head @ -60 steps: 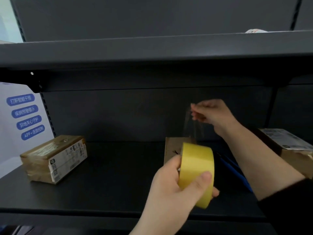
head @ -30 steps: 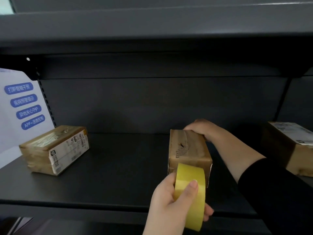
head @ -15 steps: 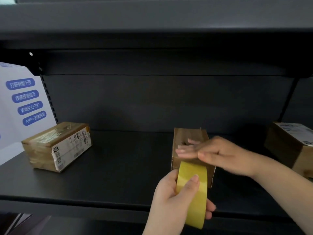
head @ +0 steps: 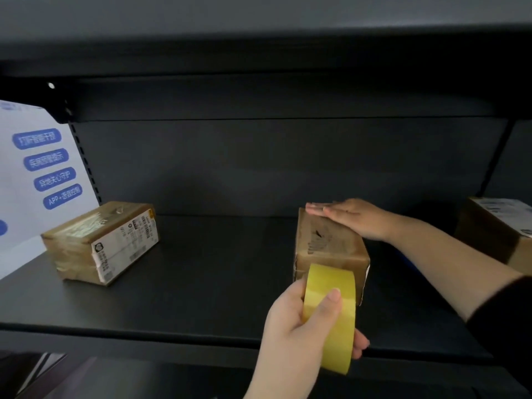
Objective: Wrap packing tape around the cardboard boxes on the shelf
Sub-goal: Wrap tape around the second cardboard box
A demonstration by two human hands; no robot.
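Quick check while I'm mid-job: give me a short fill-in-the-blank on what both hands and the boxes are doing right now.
1. The left hand grips the yellow ____.
2. The right hand lies flat on the ____ of the middle box.
3. The left box is touched by ____ hand.

Missing words: tape roll; top; neither

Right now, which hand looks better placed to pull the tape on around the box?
Probably the left hand: it grips the tape roll against the box's near face. The right hand lies flat on the box top.
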